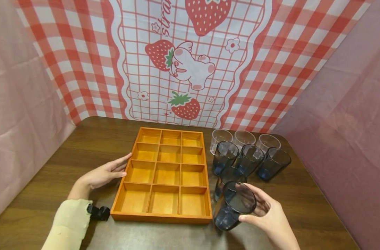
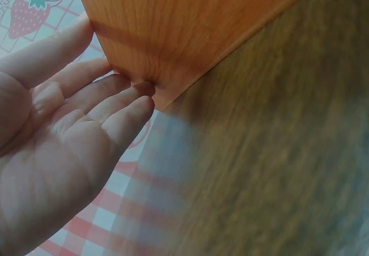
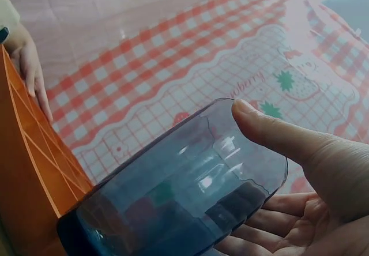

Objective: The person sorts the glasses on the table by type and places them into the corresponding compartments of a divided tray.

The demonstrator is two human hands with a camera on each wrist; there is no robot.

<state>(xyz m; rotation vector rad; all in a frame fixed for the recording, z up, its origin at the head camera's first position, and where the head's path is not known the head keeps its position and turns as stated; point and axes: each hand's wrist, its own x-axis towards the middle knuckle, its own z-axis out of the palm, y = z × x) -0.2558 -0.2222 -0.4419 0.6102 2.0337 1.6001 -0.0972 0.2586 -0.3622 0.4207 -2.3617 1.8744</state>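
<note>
In the head view my right hand (image 1: 269,215) holds a dark blue-grey glass (image 1: 231,208) by its rim end, thumb on the near side and fingers on the far side. The glass is tilted, base toward the lower left, beside the right front corner of an orange wooden compartment box (image 1: 165,219). In the right wrist view the thumb presses the glass (image 3: 190,181) near its mouth. My left hand (image 1: 100,175) rests at the box's left side; in the left wrist view its extended fingertips touch the outer wooden wall (image 2: 173,25).
Right of the box stand several more glasses: a back row of clear glasses (image 1: 213,142), a row of dark glasses (image 1: 247,161) before it, and another dark glass (image 1: 219,189) partly hidden behind the held one. A checked strawberry cloth (image 1: 190,69) hangs behind the wooden table (image 1: 99,139).
</note>
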